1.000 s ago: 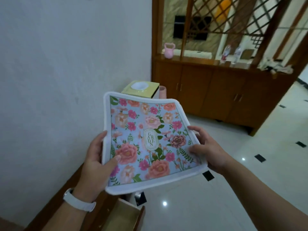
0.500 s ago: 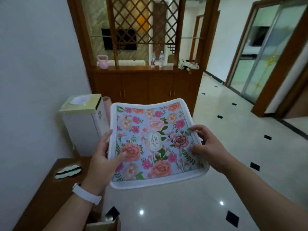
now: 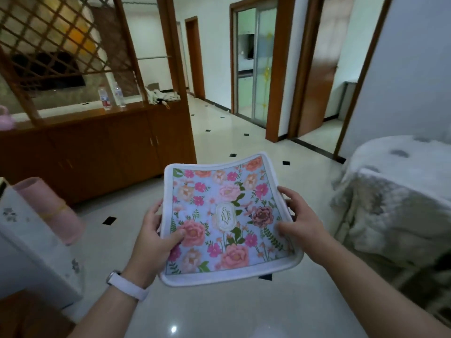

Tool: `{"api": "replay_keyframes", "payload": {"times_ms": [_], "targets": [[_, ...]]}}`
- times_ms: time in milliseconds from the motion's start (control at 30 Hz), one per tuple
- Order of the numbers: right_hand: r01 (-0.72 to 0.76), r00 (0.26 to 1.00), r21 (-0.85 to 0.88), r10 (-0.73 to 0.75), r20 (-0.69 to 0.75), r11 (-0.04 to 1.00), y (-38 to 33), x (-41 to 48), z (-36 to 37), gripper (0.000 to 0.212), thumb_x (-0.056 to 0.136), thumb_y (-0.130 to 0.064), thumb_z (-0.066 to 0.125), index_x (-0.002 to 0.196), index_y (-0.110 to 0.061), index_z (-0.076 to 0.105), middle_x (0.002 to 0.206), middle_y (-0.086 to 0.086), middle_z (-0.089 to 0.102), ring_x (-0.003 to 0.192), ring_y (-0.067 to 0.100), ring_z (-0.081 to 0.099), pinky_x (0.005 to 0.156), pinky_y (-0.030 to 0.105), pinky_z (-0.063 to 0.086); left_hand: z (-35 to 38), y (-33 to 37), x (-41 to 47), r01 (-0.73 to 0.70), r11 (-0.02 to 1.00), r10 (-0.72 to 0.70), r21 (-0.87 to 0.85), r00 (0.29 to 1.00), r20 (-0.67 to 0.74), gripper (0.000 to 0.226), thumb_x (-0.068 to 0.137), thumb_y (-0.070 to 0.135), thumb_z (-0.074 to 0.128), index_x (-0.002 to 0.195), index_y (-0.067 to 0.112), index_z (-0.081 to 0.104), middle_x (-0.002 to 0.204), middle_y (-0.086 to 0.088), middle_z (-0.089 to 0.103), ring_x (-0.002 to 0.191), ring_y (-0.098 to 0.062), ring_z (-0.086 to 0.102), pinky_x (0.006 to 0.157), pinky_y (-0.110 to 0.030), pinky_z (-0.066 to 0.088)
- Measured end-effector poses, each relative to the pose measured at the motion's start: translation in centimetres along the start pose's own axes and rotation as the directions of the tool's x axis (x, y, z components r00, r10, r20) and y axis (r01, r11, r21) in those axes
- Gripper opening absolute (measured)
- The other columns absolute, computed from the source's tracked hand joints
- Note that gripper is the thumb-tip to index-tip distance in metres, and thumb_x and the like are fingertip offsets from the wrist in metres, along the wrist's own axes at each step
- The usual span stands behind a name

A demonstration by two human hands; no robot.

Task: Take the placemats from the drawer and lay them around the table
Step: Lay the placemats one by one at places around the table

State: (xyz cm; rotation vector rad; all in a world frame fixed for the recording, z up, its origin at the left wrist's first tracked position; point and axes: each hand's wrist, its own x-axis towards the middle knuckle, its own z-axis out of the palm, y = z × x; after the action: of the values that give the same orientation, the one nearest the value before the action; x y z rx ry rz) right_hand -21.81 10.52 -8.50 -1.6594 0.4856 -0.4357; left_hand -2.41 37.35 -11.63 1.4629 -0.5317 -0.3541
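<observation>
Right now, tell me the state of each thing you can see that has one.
Placemat: held in the air, print up, bowed, not yet laid down.
Left hand: grips its left edge, thumb on top.
Right hand: grips its right edge.
Table: draped in a cloth.
Cabinet doors: shut.
Bottles: both upright.
Pink roll: rolled, banded.

Open floor (image 3: pixel 219 137) runs straight ahead between the cabinet (image 3: pixel 97 152) on the left and the draped table (image 3: pixel 395 186) on the right, with a white box (image 3: pixel 31 254) crowding the near left.
</observation>
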Motion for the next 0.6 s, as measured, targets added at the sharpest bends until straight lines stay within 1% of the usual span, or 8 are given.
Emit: {"api": "replay_keyframes", "payload": {"times_ms": [100,233,300,333,433,533,600], "targets": [[-0.003,0.996,0.004,0.003,-0.093,1.000,1.5,-2.5,-7.1,0.077,0.065,-0.009,0.064,0.128,-0.050,0.047,0.118,0.001,0.059,0.094,0.016,0.071,0.074,0.042,0.062,7.3,-0.1,0.0,-0.009,1.000,0.008,0.015,0.997,0.071,0.080,0.071,0.012,0.083,0.131,0.048,0.045,0.118,-0.002,0.065,0.097,-0.029,0.071,0.070,-0.050,0.060],[0.034,0.975,0.041,-0.025,-0.220,0.999,2.9,-6.0,-15.6,0.073,0.065,-0.009,0.067,0.120,-0.053,0.047,0.116,0.006,0.060,0.094,0.017,0.071,0.074,0.042,0.061,16.6,-0.3,0.0,-0.063,0.997,0.056,0.034,0.985,0.161,0.086,0.064,0.020,0.088,0.130,0.054,0.044,0.114,0.001,0.064,0.096,-0.025,0.071,0.069,-0.047,0.060],[0.042,0.958,0.053,-0.025,-0.287,0.998,3.5,-7.7,-19.3,0.073,0.066,-0.008,0.068,0.124,-0.047,0.046,0.115,0.008,0.061,0.093,0.021,0.072,0.074,0.044,0.061,20.8,-0.2,0.0,-0.078,0.996,0.069,0.031,0.973,0.221,0.087,0.064,0.020,0.087,0.131,0.054,0.043,0.112,0.003,0.065,0.097,-0.025,0.071,0.069,-0.045,0.060],[0.042,0.950,0.067,-0.019,-0.313,0.997,3.8,-8.5,-20.9,0.074,0.068,-0.005,0.068,0.126,-0.044,0.046,0.115,0.009,0.061,0.093,0.023,0.072,0.073,0.045,0.061,22.7,-0.1,0.1,-0.085,0.996,0.074,0.032,0.964,0.256,0.087,0.064,0.020,0.087,0.132,0.054,0.043,0.110,0.005,0.065,0.097,-0.025,0.071,0.069,-0.045,0.060],[0.036,0.931,0.103,0.004,-0.366,0.994,4.5,-10.4,-25.1,0.074,0.070,-0.001,0.068,0.126,-0.045,0.047,0.117,0.009,0.059,0.092,0.023,0.073,0.067,0.039,0.061,27.8,0.4,0.7,-0.111,0.993,0.091,0.036,0.929,0.358,0.087,0.067,0.019,0.086,0.135,0.051,0.041,0.110,0.005,0.066,0.097,-0.027,0.071,0.068,-0.045,0.060],[0.030,0.905,0.120,0.024,-0.425,0.992,5.3,-11.7,-28.2,0.077,0.073,0.000,0.069,0.132,-0.042,0.044,0.119,0.008,0.059,0.093,0.027,0.073,0.067,0.042,0.062,32.3,0.1,2.0,-0.125,0.991,0.097,0.039,0.902,0.421,0.085,0.072,0.012,0.085,0.133,0.053,0.042,0.113,-0.001,0.064,0.096,-0.026,0.071,0.068,-0.045,0.060],[0.034,0.881,0.121,0.027,-0.472,0.992,5.8,-12.0,-29.9,0.073,0.073,-0.001,0.069,0.126,-0.047,0.046,0.119,0.005,0.061,0.093,0.026,0.073,0.068,0.043,0.062,35.0,-0.3,3.0,-0.134,0.990,0.100,0.042,0.883,0.458,0.087,0.071,0.012,0.086,0.132,0.054,0.042,0.114,-0.002,0.063,0.095,-0.022,0.071,0.068,-0.043,0.061]]}}
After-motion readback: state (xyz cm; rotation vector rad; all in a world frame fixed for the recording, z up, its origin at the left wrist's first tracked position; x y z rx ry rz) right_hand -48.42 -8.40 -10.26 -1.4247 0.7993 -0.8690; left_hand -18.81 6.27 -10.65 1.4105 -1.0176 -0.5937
